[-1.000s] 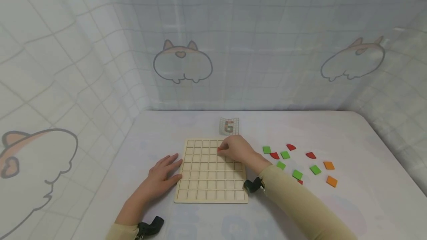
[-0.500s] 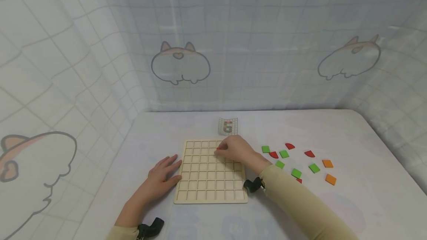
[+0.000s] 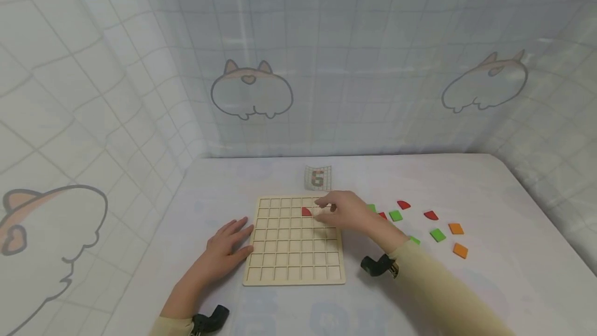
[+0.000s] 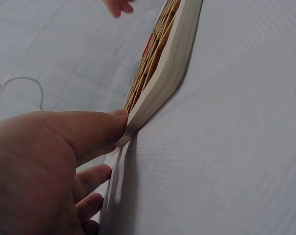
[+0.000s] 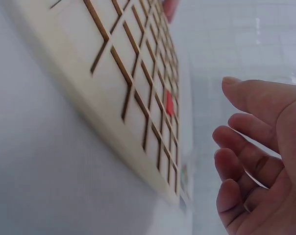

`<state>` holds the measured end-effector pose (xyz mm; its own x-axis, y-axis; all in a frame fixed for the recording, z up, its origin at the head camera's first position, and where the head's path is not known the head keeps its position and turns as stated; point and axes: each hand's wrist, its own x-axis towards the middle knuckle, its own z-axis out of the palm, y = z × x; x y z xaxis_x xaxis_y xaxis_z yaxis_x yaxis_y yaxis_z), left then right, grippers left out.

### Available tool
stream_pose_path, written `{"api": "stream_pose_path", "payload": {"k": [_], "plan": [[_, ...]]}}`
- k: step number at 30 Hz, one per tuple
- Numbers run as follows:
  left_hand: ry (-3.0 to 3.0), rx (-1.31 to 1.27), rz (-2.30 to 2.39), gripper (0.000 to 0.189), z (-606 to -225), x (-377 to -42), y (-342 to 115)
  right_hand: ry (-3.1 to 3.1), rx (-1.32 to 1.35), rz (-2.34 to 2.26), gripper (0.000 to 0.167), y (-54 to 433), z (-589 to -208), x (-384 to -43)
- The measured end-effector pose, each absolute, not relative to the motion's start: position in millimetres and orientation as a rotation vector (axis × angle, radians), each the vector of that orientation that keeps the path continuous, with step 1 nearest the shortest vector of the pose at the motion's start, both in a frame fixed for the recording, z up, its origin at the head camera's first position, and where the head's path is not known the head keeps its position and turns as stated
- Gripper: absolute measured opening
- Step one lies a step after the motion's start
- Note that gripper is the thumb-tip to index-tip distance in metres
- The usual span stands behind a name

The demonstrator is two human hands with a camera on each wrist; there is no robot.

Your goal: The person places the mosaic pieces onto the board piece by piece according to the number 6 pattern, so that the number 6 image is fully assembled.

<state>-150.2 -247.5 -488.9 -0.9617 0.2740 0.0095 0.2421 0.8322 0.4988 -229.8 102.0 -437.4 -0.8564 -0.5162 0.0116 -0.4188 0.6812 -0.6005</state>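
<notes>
A pale wooden grid board (image 3: 294, 261) lies on the table. One red quarter-circle tile (image 3: 306, 212) sits in a cell of its second row from the back; the right wrist view shows this red tile (image 5: 169, 103) too. My right hand (image 3: 342, 212) hovers just right of that tile, thumb and fingers apart with nothing between them. My left hand (image 3: 228, 245) rests at the board's left edge with its fingers spread. In the left wrist view, the thumb of the left hand (image 4: 55, 152) touches the board's edge (image 4: 160, 88).
Behind the board lies a small pattern card (image 3: 317, 178) showing a coloured figure on a grid. Loose green square tiles (image 3: 437, 235), red quarter-circle tiles (image 3: 431, 215) and orange square tiles (image 3: 460, 250) are scattered to the right. Patterned cloth walls (image 3: 354, 82) surround the table.
My right hand has let go of the red quarter-circle tile, leaving it in a board cell, and has moved to the right with its fingers parted. My left hand stays at the board's edge.
</notes>
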Motion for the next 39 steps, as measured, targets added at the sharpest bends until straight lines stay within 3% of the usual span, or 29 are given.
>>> {"api": "stream_pose_path", "payload": {"k": [20,39], "plan": [[2.940,0.422,0.790,0.058,-492,-152,-249,2.964,-0.539,-0.910,0.040,222,-443,-183],[2.940,0.428,0.810,0.057,-490,-151,-249,3.068,-0.246,-0.876,0.050,303,-451,-149]]}}
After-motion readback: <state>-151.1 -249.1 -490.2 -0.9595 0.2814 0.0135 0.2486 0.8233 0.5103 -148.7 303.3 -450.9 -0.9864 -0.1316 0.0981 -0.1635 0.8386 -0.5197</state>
